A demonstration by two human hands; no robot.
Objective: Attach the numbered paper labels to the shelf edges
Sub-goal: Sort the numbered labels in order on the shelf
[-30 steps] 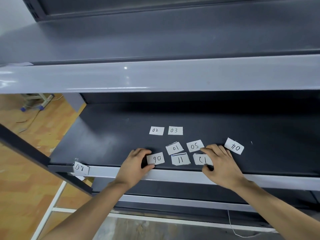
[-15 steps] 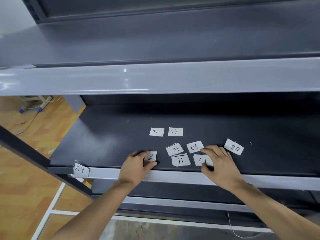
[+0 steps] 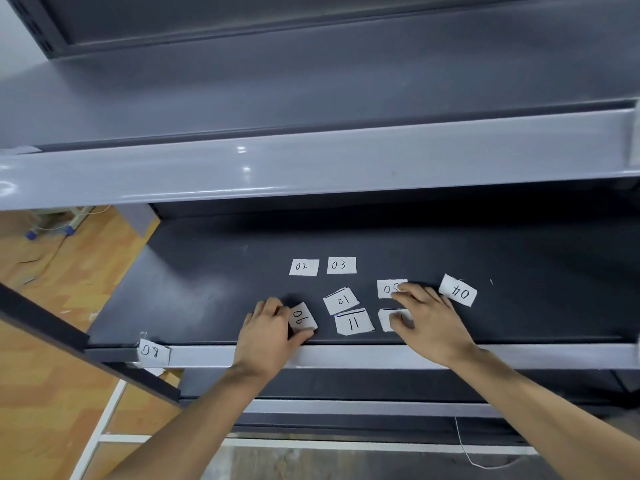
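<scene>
**Hands among paper labels on the dark shelf**

At lower centre of the frame, the left hand (image 3: 266, 336) pinches the white paper label marked 06 (image 3: 302, 317) in a narrow grip, tilting it up off the dark grey metal shelf (image 3: 214, 282). The right hand (image 3: 431, 320) lies flat, fingers spread over two labels, holding nothing. A white label marked 08 (image 3: 153, 352) sticks to the pale grey shelf edge (image 3: 363, 356) at lower left.

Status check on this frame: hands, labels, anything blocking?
Left hand pinching label 06 near the shelf front. Right hand flat over labels 05 and 12. Label 08 already on shelf edge. Nothing blocking.
</scene>
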